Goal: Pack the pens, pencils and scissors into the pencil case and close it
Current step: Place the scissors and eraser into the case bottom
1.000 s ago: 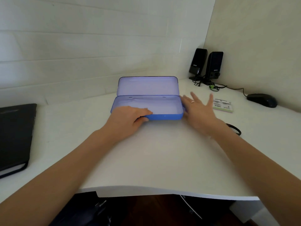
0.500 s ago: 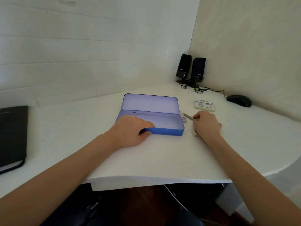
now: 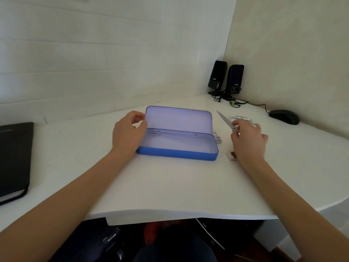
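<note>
A blue tin pencil case [image 3: 175,155] lies open in the middle of the white desk [image 3: 170,186], its lid [image 3: 178,119] standing up at the back and its tray empty. My left hand [image 3: 128,133] rests at the case's left end, fingers curled by the lid's corner. My right hand [image 3: 247,140] is to the right of the case and holds a pair of scissors [image 3: 225,121] lifted off the desk, blades closed and pointing up and left. The scissors' handles are hidden in my palm. No pens or pencils are in sight.
A small eraser [image 3: 217,138] lies against the case's right end. A white label pack [image 3: 240,117] sits behind my right hand. Two black speakers [image 3: 225,80] and a mouse [image 3: 284,116] stand at the back right, and a black notebook [image 3: 13,159] lies at the far left.
My right hand has lifted the scissors off the desk beside the case. My left hand slid from the case's front edge to its left end near the lid.
</note>
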